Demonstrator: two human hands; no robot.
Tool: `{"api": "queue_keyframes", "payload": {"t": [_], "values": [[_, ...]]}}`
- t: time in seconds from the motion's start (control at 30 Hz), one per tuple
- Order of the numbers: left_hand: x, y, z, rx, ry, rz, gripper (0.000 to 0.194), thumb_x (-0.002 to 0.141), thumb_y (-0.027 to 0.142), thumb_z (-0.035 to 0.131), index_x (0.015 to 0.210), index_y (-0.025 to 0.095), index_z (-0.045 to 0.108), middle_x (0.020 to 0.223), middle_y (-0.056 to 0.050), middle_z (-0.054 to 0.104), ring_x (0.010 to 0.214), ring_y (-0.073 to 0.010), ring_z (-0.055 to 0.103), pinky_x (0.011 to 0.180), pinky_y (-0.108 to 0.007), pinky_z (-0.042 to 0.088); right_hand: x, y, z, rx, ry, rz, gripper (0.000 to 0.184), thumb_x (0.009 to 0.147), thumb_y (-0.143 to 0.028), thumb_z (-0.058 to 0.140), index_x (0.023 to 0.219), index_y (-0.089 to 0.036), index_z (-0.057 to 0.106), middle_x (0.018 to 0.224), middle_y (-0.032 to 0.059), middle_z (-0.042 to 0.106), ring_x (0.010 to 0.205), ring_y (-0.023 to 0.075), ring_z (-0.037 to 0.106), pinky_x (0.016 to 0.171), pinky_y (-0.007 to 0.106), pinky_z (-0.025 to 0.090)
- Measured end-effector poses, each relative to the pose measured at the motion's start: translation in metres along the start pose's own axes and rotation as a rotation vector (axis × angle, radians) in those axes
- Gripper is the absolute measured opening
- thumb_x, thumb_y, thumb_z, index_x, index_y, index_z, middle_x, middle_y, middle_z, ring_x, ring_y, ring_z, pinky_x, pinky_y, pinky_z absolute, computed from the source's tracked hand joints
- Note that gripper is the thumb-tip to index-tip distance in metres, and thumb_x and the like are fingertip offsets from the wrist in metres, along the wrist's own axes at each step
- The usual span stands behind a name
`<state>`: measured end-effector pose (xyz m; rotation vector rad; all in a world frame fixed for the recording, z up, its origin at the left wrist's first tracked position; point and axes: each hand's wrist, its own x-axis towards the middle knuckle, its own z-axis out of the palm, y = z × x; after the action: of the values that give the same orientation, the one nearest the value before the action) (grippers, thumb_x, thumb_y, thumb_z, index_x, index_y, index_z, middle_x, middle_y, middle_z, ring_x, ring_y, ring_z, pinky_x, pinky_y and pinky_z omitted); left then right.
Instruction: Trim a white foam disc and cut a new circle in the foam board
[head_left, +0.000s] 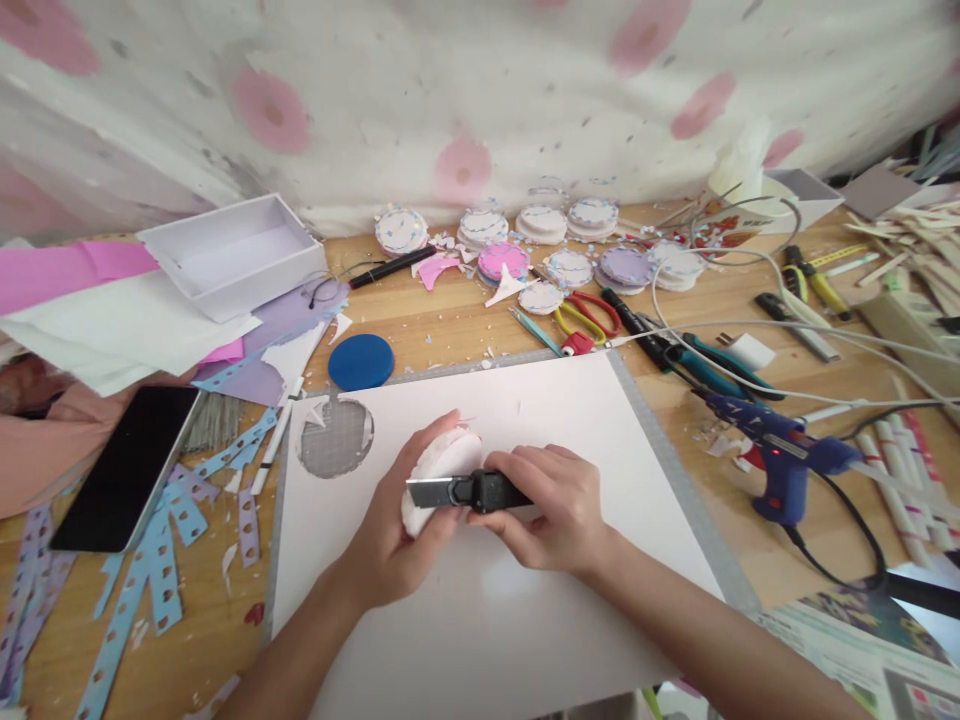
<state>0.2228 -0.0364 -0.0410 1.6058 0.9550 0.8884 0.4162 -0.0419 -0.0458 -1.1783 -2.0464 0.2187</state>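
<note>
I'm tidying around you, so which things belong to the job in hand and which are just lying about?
In use: white disc in the left hand; box cutter in the right hand; white sheet beneath.

Apparently lying about: phone; blue disc; glue gun; open white box.

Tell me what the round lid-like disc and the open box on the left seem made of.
The blue disc looks like matte plastic or foam, judging by its even colour and smooth face. The open box seems to be rigid white cardboard, smooth-faced, with thin, straight-edged walls.
</note>
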Motion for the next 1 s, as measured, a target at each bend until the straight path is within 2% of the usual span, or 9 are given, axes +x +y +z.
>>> {"api": "queue_keyframes", "payload": {"t": [0.1, 0.27, 0.33, 0.4, 0.6, 0.7, 0.8, 0.87, 1.0], "values": [[-0.002, -0.001, 0.002, -0.018, 0.028, -0.015, 0.059, 0.088, 0.020, 0.057, 0.141, 0.036, 0.036, 0.142, -0.005, 0.047, 0.129, -0.0279, 0.045, 0.110, -0.045, 0.035, 0.000, 0.001, 0.000, -0.006, 0.005, 0.001, 0.044, 0.089, -0.057, 0.051, 0.088, -0.015, 0.063, 0.057, -0.0003, 0.059, 0.047, 0.0118, 0.050, 0.050, 0.028, 0.032], [-0.004, 0.006, -0.003, -0.273, -0.198, -0.098, 0.072, 0.088, 0.029, 0.058, 0.149, 0.033, 0.021, 0.153, -0.007, 0.034, 0.140, -0.0305, 0.032, 0.116, -0.049, 0.025, 0.000, 0.004, 0.001, -0.009, 0.020, -0.030, 0.047, 0.090, -0.058, 0.047, 0.092, -0.014, 0.064, 0.060, 0.0010, 0.061, 0.049, 0.0122, 0.053, 0.050, 0.028, 0.032], [-0.003, 0.009, -0.007, -0.381, -0.213, -0.107, 0.067, 0.085, 0.033, 0.059, 0.146, 0.031, 0.030, 0.151, -0.007, 0.036, 0.140, -0.0326, 0.030, 0.115, -0.050, 0.025, 0.000, 0.005, 0.001, -0.019, 0.029, -0.052, 0.048, 0.091, -0.058, 0.047, 0.091, -0.014, 0.064, 0.059, 0.0008, 0.060, 0.048, 0.0121, 0.051, 0.050, 0.028, 0.032], [-0.002, 0.010, -0.008, -0.435, -0.185, -0.127, 0.062, 0.081, 0.032, 0.062, 0.138, 0.029, 0.039, 0.145, -0.008, 0.043, 0.135, -0.0335, 0.038, 0.109, -0.047, 0.034, 0.000, 0.006, 0.001, -0.027, 0.035, -0.073, 0.048, 0.091, -0.058, 0.046, 0.093, -0.014, 0.064, 0.058, 0.0004, 0.059, 0.048, 0.0123, 0.051, 0.050, 0.028, 0.032], [-0.002, 0.011, -0.004, -0.388, -0.121, -0.241, 0.071, 0.077, 0.016, 0.062, 0.141, 0.031, 0.036, 0.141, -0.006, 0.044, 0.123, -0.0281, 0.049, 0.096, -0.036, 0.046, -0.001, 0.004, 0.004, -0.012, 0.021, -0.121, 0.049, 0.093, -0.057, 0.044, 0.099, -0.012, 0.064, 0.058, 0.0009, 0.059, 0.047, 0.0134, 0.051, 0.049, 0.028, 0.032], [-0.002, 0.011, -0.003, -0.375, -0.162, -0.252, 0.068, 0.082, 0.013, 0.056, 0.144, 0.032, 0.034, 0.146, -0.005, 0.042, 0.134, -0.0278, 0.040, 0.105, -0.039, 0.041, 0.000, 0.002, 0.005, 0.041, -0.002, -0.085, 0.049, 0.092, -0.057, 0.044, 0.099, -0.012, 0.063, 0.064, 0.0036, 0.065, 0.053, 0.0147, 0.057, 0.051, 0.028, 0.036], [-0.003, 0.011, -0.003, -0.306, -0.272, -0.185, 0.086, 0.077, 0.005, 0.059, 0.150, 0.035, 0.023, 0.154, -0.003, 0.033, 0.143, -0.0265, 0.028, 0.115, -0.041, 0.028, 0.000, 0.001, 0.005, 0.111, -0.003, -0.025, 0.046, 0.091, -0.058, 0.048, 0.094, -0.015, 0.062, 0.068, 0.0042, 0.067, 0.054, 0.0143, 0.058, 0.053, 0.027, 0.039], [-0.005, 0.010, -0.003, -0.265, -0.325, -0.156, 0.100, 0.072, 0.003, 0.062, 0.152, 0.036, 0.011, 0.159, -0.004, 0.025, 0.145, -0.0275, 0.024, 0.115, -0.042, 0.029, 0.000, 0.001, 0.005, 0.150, 0.020, -0.006, 0.043, 0.090, -0.056, 0.052, 0.093, -0.015, 0.062, 0.067, 0.0037, 0.066, 0.053, 0.0136, 0.056, 0.054, 0.027, 0.040], [-0.004, 0.010, -0.001, -0.286, -0.253, -0.156, 0.097, 0.074, 0.009, 0.064, 0.153, 0.029, 0.011, 0.157, -0.010, 0.030, 0.142, -0.0306, 0.030, 0.115, -0.047, 0.029, 0.000, 0.002, 0.003, 0.189, 0.055, -0.005, 0.045, 0.091, -0.055, 0.051, 0.104, -0.014, 0.061, 0.065, 0.0027, 0.063, 0.051, 0.0132, 0.054, 0.052, 0.026, 0.040]]}}
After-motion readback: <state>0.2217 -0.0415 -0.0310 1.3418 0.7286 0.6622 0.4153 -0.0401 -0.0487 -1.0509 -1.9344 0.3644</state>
